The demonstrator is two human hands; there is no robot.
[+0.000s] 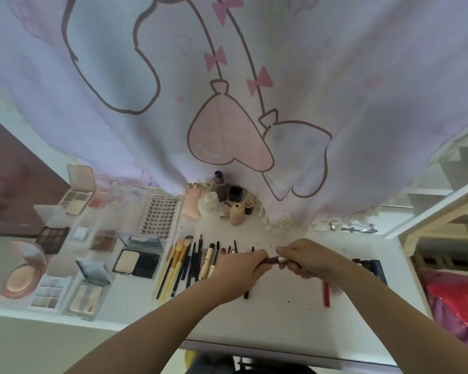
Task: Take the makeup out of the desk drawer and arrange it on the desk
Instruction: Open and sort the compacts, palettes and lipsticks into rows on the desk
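Observation:
Both hands meet over the middle of the white desk (281, 319). My left hand (235, 271) and my right hand (305, 257) each grip one end of a slim dark red pencil with a silver band (273, 259). Left of the hands lies a row of brushes and pencils (184, 265). Further left, several open palettes and compacts (137, 261) are laid out, with a lash tray (160, 215) behind them. Small bottles (222, 190) stand at the back by the curtain. A red pencil (326, 294) lies to the right.
A pale printed curtain (227, 90) hangs over the back of the desk. A dark blue box (373, 267) sits at the desk's right end, metal tools (357, 228) behind it. A wooden frame (443, 233) and red fabric (457, 303) are on the right.

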